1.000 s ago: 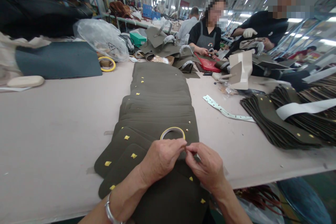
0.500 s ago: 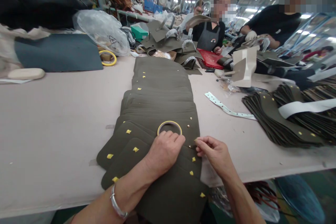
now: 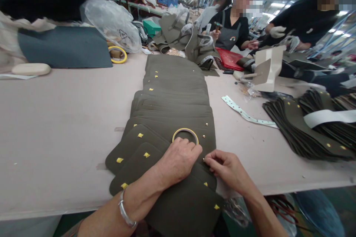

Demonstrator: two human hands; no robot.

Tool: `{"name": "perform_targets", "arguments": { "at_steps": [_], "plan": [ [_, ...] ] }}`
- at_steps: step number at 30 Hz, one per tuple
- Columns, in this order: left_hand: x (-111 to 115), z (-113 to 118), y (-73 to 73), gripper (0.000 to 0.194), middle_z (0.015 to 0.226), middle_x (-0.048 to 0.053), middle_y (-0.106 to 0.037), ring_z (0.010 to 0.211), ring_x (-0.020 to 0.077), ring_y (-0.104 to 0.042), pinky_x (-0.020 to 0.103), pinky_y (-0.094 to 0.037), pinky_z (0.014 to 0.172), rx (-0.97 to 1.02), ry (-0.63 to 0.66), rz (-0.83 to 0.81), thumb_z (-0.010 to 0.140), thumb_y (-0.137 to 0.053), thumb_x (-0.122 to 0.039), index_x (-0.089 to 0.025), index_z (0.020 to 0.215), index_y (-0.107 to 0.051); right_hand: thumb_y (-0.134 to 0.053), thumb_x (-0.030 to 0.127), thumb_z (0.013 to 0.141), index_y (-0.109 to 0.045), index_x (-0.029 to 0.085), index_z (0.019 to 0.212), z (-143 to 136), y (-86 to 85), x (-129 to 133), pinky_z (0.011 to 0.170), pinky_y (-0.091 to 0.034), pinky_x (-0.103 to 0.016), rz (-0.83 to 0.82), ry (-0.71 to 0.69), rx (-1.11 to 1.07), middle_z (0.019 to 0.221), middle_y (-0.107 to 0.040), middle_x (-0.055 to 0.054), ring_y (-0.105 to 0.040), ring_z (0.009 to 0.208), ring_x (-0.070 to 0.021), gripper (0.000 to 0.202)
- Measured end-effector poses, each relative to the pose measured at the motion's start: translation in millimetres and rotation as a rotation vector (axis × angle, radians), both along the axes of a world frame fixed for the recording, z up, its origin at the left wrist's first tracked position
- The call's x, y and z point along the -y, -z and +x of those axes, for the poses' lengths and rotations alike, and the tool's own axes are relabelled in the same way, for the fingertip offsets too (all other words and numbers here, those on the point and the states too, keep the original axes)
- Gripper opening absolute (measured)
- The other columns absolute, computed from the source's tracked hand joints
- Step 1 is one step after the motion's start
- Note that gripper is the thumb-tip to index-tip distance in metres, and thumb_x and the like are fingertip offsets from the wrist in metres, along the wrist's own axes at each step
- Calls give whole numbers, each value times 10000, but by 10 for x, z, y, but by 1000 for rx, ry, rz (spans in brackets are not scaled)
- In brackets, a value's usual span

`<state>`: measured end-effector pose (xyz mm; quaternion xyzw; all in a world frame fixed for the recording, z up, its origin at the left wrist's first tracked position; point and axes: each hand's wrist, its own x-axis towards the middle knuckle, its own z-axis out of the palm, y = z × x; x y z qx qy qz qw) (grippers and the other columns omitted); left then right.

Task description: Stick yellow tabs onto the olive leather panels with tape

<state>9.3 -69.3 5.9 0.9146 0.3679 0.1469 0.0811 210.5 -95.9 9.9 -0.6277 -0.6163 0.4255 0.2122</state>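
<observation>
The left hand (image 3: pixel 178 159) is closed over the near rim of a yellow-edged tape roll (image 3: pixel 185 130), whose far arc shows above the knuckles. Thumb and forefinger of the right hand (image 3: pixel 225 168) come close together at a small metal stud (image 3: pixel 204 159); whether they grip anything between them, I cannot tell. Under both hands lie overlapping olive panels (image 3: pixel 172 120), fanned from beyond the tabletop's near edge, which they overhang, back towards its far side. Yellow tape bits (image 3: pixel 140 135) dot the panels along both sides. A bracelet (image 3: pixel 125 213) circles the left wrist.

To the right of the panels, a dotted strip (image 3: pixel 244 115) slants towards a stack of dark strips (image 3: pixel 292 129) at the tabletop's right end, crossed by a white band (image 3: pixel 328 119). Towards the far left corner lie a cream oval block (image 3: pixel 31 69), a blue-grey sheet (image 3: pixel 66 48), a second roll (image 3: pixel 125 57) and a plastic bag (image 3: pixel 111 22). Across the far edge, a co-worker (image 3: pixel 229 31) holds a hammer (image 3: pixel 217 25).
</observation>
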Motion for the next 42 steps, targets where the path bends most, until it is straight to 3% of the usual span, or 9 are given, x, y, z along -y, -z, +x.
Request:
{"name": "perform_targets", "arguments": {
  "at_steps": [8,13,15,19,22,28,36,38,42],
  "plan": [
    [-8,-12,12,64,834,22,-588,771,211,-513,358,-384,694,14,11,-13,905,-479,-141,-195,895,-512,-532,219,852,-652,202,709,-124,-49,11,560,-424,-244,259,-162,315,647,-671,7,-627,590,-150,188],
    [-3,-9,13,61,844,32,-586,774,212,-516,358,-399,702,12,-3,-6,913,-471,-159,-191,902,-521,-584,257,846,-618,200,1007,-79,-9,36,503,-444,-238,300,-58,298,556,-619,50,-606,500,-150,174],
    [0,-10,1,73,844,36,-585,771,210,-517,355,-408,701,7,-4,-1,917,-457,-155,-189,906,-521,-571,291,874,-603,200,986,-24,-1,72,501,-463,-236,313,-28,256,577,-629,42,-613,503,-147,148],
    [4,-18,-30,87,854,39,-583,784,212,-516,337,-432,684,25,-4,0,918,-441,-141,-192,911,-512,-502,241,931,-640,206,887,49,20,153,667,-513,-268,503,-228,323,819,-689,-37,-665,734,-170,149],
    [5,-24,-40,93,861,42,-577,793,205,-511,318,-446,671,55,16,-9,915,-439,-129,-190,891,-506,-478,194,939,-655,199,922,25,45,172,684,-514,-286,590,-325,427,817,-668,-50,-648,735,-177,178],
    [-12,-35,-18,142,833,34,-571,763,190,-509,309,-445,666,134,35,44,948,-395,-169,-183,877,-518,-524,191,902,-669,199,857,-111,33,107,640,-484,-276,517,-237,479,786,-663,-38,-637,698,-174,152],
    [-131,-135,4,225,804,30,-632,781,180,-599,306,-491,731,246,-69,74,939,-395,-132,-187,1064,-575,-570,201,827,-694,209,682,-89,-116,15,514,-428,-225,186,-180,285,613,-665,20,-614,570,-146,191],
    [-131,-149,18,250,816,27,-655,782,161,-634,278,-512,731,311,-27,53,946,-394,-134,-189,1118,-568,-556,217,849,-705,206,713,-72,-135,1,537,-453,-232,214,-159,217,657,-693,9,-634,606,-154,202],
    [-95,-145,23,399,933,46,-700,810,154,-675,262,-546,726,393,63,13,965,-399,-171,-177,1364,-394,-546,237,884,-697,199,946,-135,-116,-23,710,-527,-284,512,-23,67,907,-727,-56,-670,816,-189,168]
  ]
}}
